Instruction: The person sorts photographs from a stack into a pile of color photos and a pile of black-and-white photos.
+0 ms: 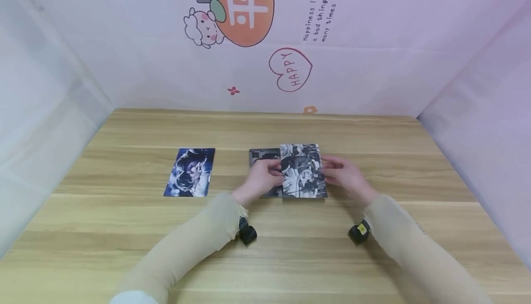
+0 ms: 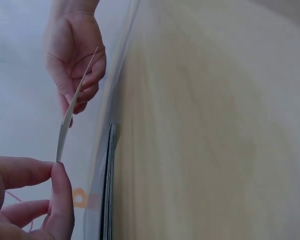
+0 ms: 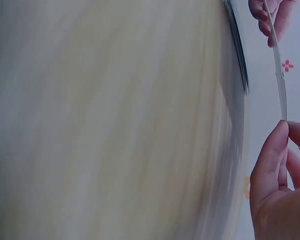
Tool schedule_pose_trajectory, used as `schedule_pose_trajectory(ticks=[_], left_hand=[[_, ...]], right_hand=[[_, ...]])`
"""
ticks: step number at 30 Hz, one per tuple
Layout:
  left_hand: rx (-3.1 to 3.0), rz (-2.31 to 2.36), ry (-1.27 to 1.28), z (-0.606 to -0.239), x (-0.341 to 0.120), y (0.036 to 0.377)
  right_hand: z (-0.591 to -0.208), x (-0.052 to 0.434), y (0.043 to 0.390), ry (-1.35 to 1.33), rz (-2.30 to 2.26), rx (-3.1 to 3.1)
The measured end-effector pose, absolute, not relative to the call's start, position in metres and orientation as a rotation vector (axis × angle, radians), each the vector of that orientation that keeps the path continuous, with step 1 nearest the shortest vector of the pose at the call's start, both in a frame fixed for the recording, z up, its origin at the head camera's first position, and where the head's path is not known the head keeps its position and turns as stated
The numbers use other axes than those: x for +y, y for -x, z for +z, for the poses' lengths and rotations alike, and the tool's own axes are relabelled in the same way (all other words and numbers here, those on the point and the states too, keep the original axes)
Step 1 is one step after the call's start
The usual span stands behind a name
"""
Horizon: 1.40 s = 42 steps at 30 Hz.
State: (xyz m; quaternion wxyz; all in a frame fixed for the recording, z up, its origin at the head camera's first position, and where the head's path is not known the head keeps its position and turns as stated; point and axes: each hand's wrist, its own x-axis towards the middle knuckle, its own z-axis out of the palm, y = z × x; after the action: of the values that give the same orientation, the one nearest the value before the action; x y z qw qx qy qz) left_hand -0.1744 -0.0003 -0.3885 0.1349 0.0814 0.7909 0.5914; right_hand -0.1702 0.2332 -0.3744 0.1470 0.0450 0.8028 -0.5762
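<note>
A black-and-white photo card [image 1: 303, 175] is held a little above the table between both hands. My left hand [image 1: 260, 177] pinches its left edge between thumb and fingertips. At the opposite edge, my right hand [image 1: 343, 174] pinches the card the same way. In both wrist views the card [image 2: 63, 137] shows edge-on and slightly bent. Partly covered by the held card and my left hand lies a stack of dark photo cards [image 1: 256, 155]; its layered edge [image 2: 108, 185] appears in the left wrist view. Further left, a blue-toned photo card [image 1: 191, 173] lies face up.
A wood-grain table [image 1: 265, 271] spans the space below. White cloth with printed drawings [image 1: 352, 73] hangs behind it, and plain cloth walls stand at left and right. Black wrist cameras [image 1: 247, 234] sit on both sleeved wrists.
</note>
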Motion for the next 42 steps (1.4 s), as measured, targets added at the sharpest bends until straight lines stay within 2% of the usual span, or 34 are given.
schedule_pose_trajectory(ticks=[24, 42], left_hand=[[2.184, 1.801, -0.227, -0.39, 0.066, 0.185], [2.313, 1.6, -0.253, -0.4, 0.091, 0.19]], right_hand=[[-0.372, 0.293, 0.174, -0.197, -1.596, 2.336], [-0.378, 0.317, 0.179, -0.208, -1.573, 2.281]])
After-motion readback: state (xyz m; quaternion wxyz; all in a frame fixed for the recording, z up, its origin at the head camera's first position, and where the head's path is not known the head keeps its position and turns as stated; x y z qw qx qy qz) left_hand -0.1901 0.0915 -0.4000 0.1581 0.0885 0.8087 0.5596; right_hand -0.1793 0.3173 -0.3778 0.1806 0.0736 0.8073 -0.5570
